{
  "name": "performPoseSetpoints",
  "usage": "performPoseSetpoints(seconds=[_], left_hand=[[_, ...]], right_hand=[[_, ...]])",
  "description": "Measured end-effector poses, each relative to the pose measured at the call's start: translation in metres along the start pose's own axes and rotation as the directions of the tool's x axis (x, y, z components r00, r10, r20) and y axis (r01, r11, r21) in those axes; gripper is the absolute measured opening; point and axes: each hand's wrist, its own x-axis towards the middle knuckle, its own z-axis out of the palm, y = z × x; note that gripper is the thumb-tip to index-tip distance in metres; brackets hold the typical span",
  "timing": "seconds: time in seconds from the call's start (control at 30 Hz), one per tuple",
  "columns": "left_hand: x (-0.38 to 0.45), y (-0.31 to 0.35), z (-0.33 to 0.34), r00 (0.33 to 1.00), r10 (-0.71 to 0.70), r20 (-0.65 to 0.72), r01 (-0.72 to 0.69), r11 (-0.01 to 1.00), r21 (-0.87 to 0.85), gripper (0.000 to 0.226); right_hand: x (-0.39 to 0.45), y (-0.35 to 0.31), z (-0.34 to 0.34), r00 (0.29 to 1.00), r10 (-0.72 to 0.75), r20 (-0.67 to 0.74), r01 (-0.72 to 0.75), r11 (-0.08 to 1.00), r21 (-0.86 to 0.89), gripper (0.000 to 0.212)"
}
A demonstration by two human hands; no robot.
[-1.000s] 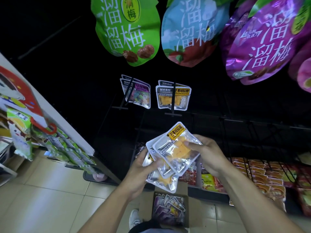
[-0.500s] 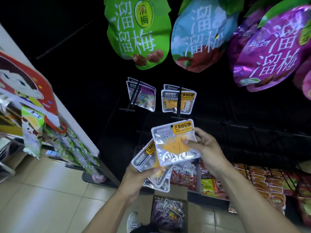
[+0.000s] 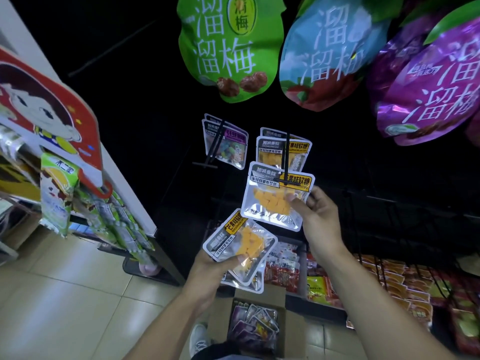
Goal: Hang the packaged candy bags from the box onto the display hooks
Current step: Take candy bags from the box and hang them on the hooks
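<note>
Head view: our right hand (image 3: 318, 219) pinches a mango candy bag (image 3: 276, 197) by its lower right corner, label up, long axis near vertical, top at the tip of the display hook (image 3: 287, 158), where two like bags (image 3: 283, 152) hang. Our left hand (image 3: 210, 268) clamps a tilted bag stack (image 3: 240, 245) below that hook. The box (image 3: 255, 324) sits lowest, on the floor.

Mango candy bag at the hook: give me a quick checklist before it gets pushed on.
1. Right hand grips the mango candy bag: ok.
2. Bag top reaches the hook tip: ok.
3. Hole lined up with hook: cannot tell.
4. Hook carries same mango bags: ok.
5. Left hand holds the spare bags clear of the hook: ok.
6. Box has more bags: ok.
</note>
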Motion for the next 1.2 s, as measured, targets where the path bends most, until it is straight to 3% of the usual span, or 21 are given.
performPoseSetpoints(seconds=[0.37,0.6,0.8,0.97,1.0,1.07,1.13,1.2], left_hand=[[0.002,-0.001,0.001,1.0,-0.007,0.019,0.007,1.0,0.027,0.054],[0.007,0.008,0.005,0.999,0.0,0.04,-0.001,1.0,0.021,0.052],[0.01,0.015,0.002,0.999,0.004,0.038,-0.005,1.0,0.027,0.049],[0.009,0.021,0.002,0.999,0.02,0.043,-0.022,0.999,0.04,0.047],[0.01,0.022,0.002,0.998,0.023,0.057,-0.027,0.998,0.054,0.048],[0.009,0.025,0.003,0.996,0.025,0.083,-0.031,0.997,0.073,0.048],[0.008,0.028,0.007,0.993,0.023,0.117,-0.032,0.997,0.077,0.047],[0.007,0.03,0.011,0.987,0.019,0.159,-0.032,0.996,0.079,0.048]], right_hand=[[-0.001,0.001,-0.003,0.999,0.01,-0.032,-0.01,1.0,-0.013,0.019],[0.05,0.01,-0.001,0.996,0.018,-0.091,-0.03,0.99,-0.134,0.013],[0.088,0.009,0.001,0.978,-0.01,-0.206,-0.034,0.977,-0.209,0.021],[0.075,0.017,0.0,0.918,0.023,-0.395,-0.106,0.976,-0.188,0.043],[0.065,0.015,0.001,0.937,0.033,-0.347,-0.112,0.971,-0.21,0.04],[0.042,0.012,0.003,0.99,0.121,-0.066,-0.136,0.94,-0.312,0.034],[0.022,0.013,0.006,0.945,0.233,0.231,-0.127,0.909,-0.396,0.038],[0.012,0.021,0.005,0.903,0.274,0.33,-0.093,0.876,-0.473,0.043]])
